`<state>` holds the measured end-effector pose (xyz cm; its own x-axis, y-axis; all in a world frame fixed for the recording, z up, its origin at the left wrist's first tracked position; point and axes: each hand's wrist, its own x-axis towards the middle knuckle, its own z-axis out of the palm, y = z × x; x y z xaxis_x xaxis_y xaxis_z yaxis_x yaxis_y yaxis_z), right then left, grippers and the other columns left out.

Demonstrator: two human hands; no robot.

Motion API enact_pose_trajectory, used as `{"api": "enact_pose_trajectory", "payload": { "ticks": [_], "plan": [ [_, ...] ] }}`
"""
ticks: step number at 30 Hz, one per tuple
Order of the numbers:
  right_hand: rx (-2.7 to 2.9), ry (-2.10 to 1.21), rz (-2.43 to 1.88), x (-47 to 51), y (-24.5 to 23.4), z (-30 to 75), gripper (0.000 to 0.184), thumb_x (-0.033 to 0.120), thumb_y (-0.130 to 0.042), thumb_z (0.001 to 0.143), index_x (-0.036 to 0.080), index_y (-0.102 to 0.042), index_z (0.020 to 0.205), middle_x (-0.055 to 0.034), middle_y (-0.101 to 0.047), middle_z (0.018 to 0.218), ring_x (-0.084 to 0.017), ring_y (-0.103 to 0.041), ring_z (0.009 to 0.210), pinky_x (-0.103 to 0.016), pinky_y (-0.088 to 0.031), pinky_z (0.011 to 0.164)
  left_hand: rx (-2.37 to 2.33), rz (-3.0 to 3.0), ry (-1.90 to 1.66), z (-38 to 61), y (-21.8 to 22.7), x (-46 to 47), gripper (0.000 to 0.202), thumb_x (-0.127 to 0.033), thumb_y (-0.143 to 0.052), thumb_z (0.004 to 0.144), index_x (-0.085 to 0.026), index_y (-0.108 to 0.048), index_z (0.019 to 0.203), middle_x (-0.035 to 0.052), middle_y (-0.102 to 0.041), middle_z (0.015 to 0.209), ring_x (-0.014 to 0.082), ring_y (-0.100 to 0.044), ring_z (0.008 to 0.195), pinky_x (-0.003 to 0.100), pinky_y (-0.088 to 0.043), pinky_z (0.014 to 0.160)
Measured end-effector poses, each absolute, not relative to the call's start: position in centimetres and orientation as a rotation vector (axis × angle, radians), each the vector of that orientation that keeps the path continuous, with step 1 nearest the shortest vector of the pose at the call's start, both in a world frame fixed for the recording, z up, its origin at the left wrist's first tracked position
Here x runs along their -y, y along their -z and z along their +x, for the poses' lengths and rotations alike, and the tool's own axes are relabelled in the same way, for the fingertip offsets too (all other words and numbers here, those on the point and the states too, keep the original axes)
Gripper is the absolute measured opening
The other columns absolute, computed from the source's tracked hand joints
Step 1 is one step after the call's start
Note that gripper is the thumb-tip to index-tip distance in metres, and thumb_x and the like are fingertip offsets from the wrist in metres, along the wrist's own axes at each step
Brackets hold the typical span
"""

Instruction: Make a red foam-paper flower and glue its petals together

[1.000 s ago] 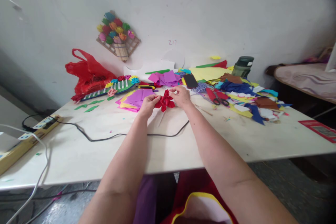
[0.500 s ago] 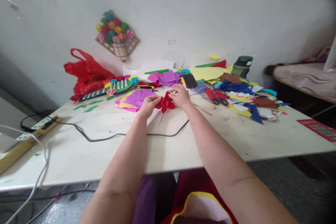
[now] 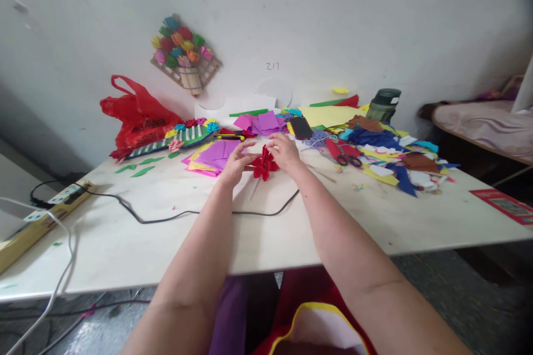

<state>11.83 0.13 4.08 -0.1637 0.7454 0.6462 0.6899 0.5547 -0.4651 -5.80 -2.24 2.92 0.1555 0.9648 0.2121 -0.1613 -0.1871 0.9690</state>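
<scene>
A red paper flower [image 3: 264,166] is between my hands above the table, with a thin pale stick [image 3: 254,189] pointing down below it. My right hand [image 3: 285,153] pinches the flower at its upper right side with thumb and finger. At the flower's left, my left hand [image 3: 238,164] has its fingers apart, some of them reaching to the petals; whether they touch is hard to tell. Just behind my left hand lies a stack of purple, yellow and pink paper sheets [image 3: 216,155].
Red-handled scissors [image 3: 343,156] lie beside a heap of coloured scraps [image 3: 387,150]. A phone [image 3: 300,128] and a yellow cutter [image 3: 231,137] lie further back. A black cord [image 3: 166,217] crosses the table [image 3: 137,255]. Green leaves [image 3: 144,171] and a red bag [image 3: 139,113] are at left.
My left hand has loosened from a pinch on the flower's left petal and spread its fingers. The right hand stays at the flower, which has turned slightly.
</scene>
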Motion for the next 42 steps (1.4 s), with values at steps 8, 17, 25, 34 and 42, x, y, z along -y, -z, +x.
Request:
{"api": "enact_pose_trajectory", "payload": {
  "ticks": [8,17,25,34,42],
  "plan": [
    [2.016,-0.050,-1.224,1.1,-4.7,10.8,0.018,0.011,-0.056,0.084,0.019,-0.071,0.081,-0.0097,-0.066,0.119,-0.026,-0.056,0.116,-0.045,-0.043,0.099,-0.816,1.464,-1.286,-5.4,-2.9,2.2,0.049,-0.030,-0.077,0.060,-0.016,-0.058,0.103,0.0030,-0.072,0.078,0.0157,-0.066,0.065,0.027,-0.049,0.064],
    [2.034,-0.037,-1.132,1.2,-4.5,10.6,0.016,0.013,-0.055,0.085,0.020,-0.070,0.082,-0.0078,-0.067,0.115,-0.025,-0.057,0.110,-0.044,-0.046,0.095,-0.838,1.478,-1.275,-5.0,-3.5,2.8,0.046,-0.028,-0.075,0.059,-0.016,-0.057,0.100,0.0000,-0.069,0.066,0.0142,-0.063,0.058,0.024,-0.046,0.059],
    [2.059,-0.031,-1.168,1.3,-4.6,10.4,0.017,0.011,-0.055,0.085,0.019,-0.070,0.084,-0.0103,-0.065,0.117,-0.026,-0.056,0.112,-0.043,-0.046,0.097,-0.847,1.500,-1.266,-5.2,-3.2,2.5,0.042,-0.026,-0.070,0.061,-0.014,-0.058,0.099,-0.0050,-0.058,0.051,0.0085,-0.047,0.041,0.020,-0.031,0.045],
    [2.064,0.002,-1.098,1.0,-4.3,10.7,0.018,0.009,-0.055,0.082,0.022,-0.068,0.080,-0.0070,-0.065,0.115,-0.024,-0.057,0.110,-0.044,-0.047,0.096,-0.835,1.429,-1.240,-5.4,-2.9,2.4,0.039,-0.025,-0.066,0.062,-0.016,-0.060,0.099,-0.0033,-0.062,0.058,0.0110,-0.054,0.045,0.021,-0.039,0.048],
    [2.096,-0.033,-1.133,1.5,-4.7,10.6,0.019,0.008,-0.053,0.082,0.020,-0.068,0.080,-0.0084,-0.065,0.115,-0.025,-0.056,0.112,-0.044,-0.046,0.097,-0.830,1.417,-1.220,-5.5,-2.8,2.1,0.037,-0.026,-0.068,0.060,-0.014,-0.062,0.095,-0.0004,-0.065,0.061,0.0122,-0.057,0.048,0.022,-0.041,0.048]
  ]
}}
